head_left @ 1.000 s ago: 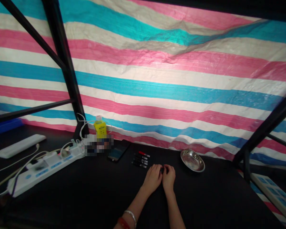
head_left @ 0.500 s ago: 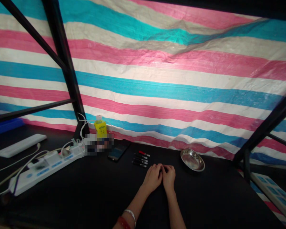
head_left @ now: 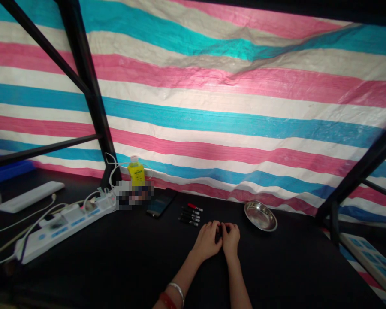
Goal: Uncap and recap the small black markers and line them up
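Note:
My left hand (head_left: pixel 207 241) and my right hand (head_left: pixel 230 238) rest side by side on the black table (head_left: pixel 131 266), fingers curled together around a small dark object (head_left: pixel 218 234) between them that I cannot make out. Just left of and behind my hands lie several marker pens (head_left: pixel 190 214) in a row, one with a red cap. A round steel dish (head_left: pixel 260 216) sits to the right of my right hand. My left wrist wears a silver bangle and a red one.
A dark phone (head_left: pixel 160 204) lies left of the pens, with a yellow bottle (head_left: pixel 136 172) behind it. A white power strip (head_left: pixel 56 227) with cables sits at the left. Black frame posts (head_left: pixel 86 90) stand against a striped tarp wall (head_left: pixel 231 98).
Both hands have shifted slightly to the right and stayed pressed together around the small dark object. Nothing else on the table has moved.

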Demonstrator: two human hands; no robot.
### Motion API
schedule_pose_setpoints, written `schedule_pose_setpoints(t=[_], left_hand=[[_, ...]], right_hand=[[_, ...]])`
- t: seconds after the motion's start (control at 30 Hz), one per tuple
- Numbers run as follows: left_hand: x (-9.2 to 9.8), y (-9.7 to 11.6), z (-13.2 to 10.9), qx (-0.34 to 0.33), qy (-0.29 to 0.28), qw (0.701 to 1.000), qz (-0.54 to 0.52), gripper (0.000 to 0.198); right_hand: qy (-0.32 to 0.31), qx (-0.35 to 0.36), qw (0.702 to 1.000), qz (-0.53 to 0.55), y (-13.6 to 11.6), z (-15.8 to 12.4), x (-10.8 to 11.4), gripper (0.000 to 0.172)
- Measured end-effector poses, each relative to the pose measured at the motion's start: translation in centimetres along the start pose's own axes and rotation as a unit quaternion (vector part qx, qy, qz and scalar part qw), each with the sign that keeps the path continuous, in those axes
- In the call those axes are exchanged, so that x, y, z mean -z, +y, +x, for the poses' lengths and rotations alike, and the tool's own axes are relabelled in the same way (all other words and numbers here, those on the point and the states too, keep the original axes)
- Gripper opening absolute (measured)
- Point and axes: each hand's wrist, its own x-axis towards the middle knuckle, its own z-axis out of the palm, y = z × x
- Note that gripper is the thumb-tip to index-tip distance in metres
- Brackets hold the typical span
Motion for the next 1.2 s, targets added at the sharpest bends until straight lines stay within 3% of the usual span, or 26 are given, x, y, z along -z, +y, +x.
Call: schedule_pose_setpoints(t=[0.23, 0.5, 0.67, 0.87, 1.07, 1.2], left_hand=[[-0.6, 0.0, 0.1, -0.044, -0.067, 0.997, -0.007, 0.058], [-1.3, -0.3, 0.8, -0.016, -0.069, 0.997, 0.011, 0.048], [-1.2, -0.1, 1.0, -0.02, -0.076, 0.997, -0.003, 0.056], [-2.7, 0.8, 1.6, 0.028, -0.053, 0.998, -0.002, 0.054], [-3.5, 0.8, 1.6, 0.019, -0.04, 0.999, -0.016, 0.049], [-3.7, 0.3, 1.3, 0.021, 0.023, 0.994, -0.103, 0.042]], right_hand=[[-0.003, -0.018, 0.999, 0.029, 0.8, 0.9, 0.9, 0.037], [-0.031, -0.004, 0.999, 0.037, 0.6, 1.0, 1.1, 0.021], [-0.027, -0.008, 0.999, 0.039, 0.8, 1.0, 1.0, 0.019], [0.008, -0.024, 0.999, 0.041, 0.6, 0.7, 0.9, 0.022], [0.033, -0.022, 0.998, 0.051, 0.7, 0.6, 0.8, 0.027], [0.053, -0.041, 0.995, 0.078, 0.8, 0.7, 0.8, 0.037]])
